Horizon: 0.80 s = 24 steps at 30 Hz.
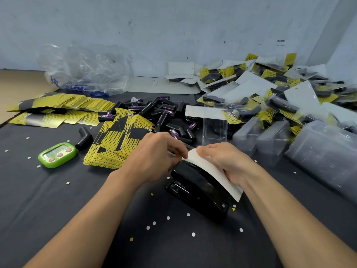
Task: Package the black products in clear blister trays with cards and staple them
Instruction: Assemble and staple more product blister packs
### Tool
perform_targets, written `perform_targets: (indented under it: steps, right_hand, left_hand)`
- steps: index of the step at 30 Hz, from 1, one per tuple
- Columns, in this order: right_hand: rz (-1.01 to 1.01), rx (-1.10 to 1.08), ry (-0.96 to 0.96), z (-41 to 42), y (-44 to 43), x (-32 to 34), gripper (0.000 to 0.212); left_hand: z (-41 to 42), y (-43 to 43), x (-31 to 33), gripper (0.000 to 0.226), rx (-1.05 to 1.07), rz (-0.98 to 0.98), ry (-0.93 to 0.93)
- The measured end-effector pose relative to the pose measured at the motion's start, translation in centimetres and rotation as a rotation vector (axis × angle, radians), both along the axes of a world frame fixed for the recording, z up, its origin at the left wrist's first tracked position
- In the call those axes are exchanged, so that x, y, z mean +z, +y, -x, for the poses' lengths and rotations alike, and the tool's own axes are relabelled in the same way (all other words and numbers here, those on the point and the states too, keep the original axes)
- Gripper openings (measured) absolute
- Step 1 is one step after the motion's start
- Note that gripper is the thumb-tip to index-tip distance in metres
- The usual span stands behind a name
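White card (204, 164): bent over black stapler (197, 188).
Hands: I see left hand (156, 153), right hand (226, 161) both pinching card.

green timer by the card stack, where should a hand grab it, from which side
Probably pinch the green timer across its long edges from above. It lies flat, face up, with those edges free, while its right end sits close to a black product.
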State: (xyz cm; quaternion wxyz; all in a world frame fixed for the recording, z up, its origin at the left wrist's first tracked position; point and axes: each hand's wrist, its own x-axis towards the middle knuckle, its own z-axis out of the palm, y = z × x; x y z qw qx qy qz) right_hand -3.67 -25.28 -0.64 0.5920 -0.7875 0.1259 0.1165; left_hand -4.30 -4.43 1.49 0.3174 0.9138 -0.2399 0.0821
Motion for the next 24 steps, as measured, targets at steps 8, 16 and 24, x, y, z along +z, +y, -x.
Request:
perform_targets:
  steps: [8,16,24]
  right_hand:
    - [-0.185,0.052,0.12,0.1,0.0,0.5,0.042]
    - [-0.542,0.019,0.261,0.2,-0.6,1.1,0.029]
    - [-0.55,-0.075,0.204,0.2,-0.5,0.9,0.018]
  left_hand:
    - [0.4,0.0,-0.2,0.016,0.072,-0.116,-0.326]
    - [0.0,0.2,-0.8,0.02,0.02,-0.047,-0.413]
    - [-0.7,-0.2,-0.7,0.024,-0.076,-0.09,-0.387]
